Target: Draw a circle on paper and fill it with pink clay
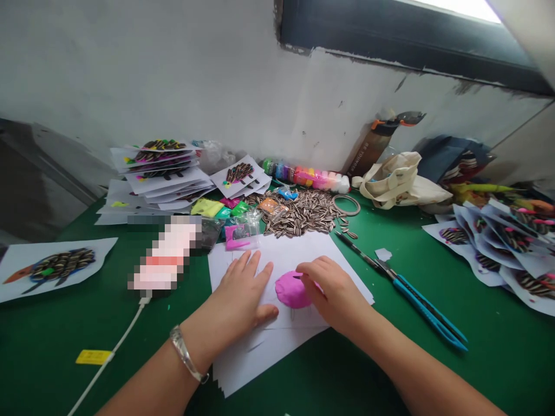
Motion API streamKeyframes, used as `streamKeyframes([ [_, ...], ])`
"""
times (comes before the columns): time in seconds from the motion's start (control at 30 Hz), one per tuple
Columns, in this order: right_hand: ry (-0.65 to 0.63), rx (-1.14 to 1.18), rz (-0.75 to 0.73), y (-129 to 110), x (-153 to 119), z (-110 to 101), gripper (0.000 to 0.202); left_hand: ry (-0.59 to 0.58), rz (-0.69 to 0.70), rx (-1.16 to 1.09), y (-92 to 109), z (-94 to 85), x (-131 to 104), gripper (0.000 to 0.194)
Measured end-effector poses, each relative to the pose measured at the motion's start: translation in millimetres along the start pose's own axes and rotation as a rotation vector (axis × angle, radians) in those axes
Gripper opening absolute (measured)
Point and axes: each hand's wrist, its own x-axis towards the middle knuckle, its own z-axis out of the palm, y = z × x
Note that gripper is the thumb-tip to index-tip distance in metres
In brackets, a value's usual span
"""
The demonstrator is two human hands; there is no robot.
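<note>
A flattened oval of pink modelling clay lies on the top sheet of a stack of white paper. My right hand is over the clay's right side, thumb and forefinger pinching a small dark sunflower seed against or just above its surface. The palm hides part of the clay. To the left of it, my left hand rests flat on the paper with fingers spread, holding nothing. Behind the paper is a heap of striped sunflower seeds.
Blue scissors or tweezers and a dark pen lie to the right. Coloured clay packets and a tape ring sit behind. Stacked seed pictures stand at left, more pictures at right. A white cable crosses the left side.
</note>
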Motion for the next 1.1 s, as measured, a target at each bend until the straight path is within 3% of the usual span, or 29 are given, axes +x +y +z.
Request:
streamKeyframes([
  [0.23, 0.041, 0.065, 0.098, 7.2, -30.9, 11.8, 0.02, 0.069, 0.018, -0.003, 0.8, 2.2, -1.8, 0.072],
  [0.67, 0.104, 0.181, 0.273, 14.1, -26.3, 20.0, 0.023, 0.061, 0.054, -0.064, -5.9, 0.1, -4.9, 0.071],
  [0.9, 0.108, 0.181, 0.288, 14.4, -23.6, 20.1, 0.024, 0.194, 0.142, 0.005, -6.6, 3.3, -2.3, 0.051],
  [1.1, 0.124, 0.206, 0.294, 14.6, -22.5, 19.4, 0.024, 0.292, 0.197, 0.069, 2.6, 5.0, -4.8, 0.045],
])
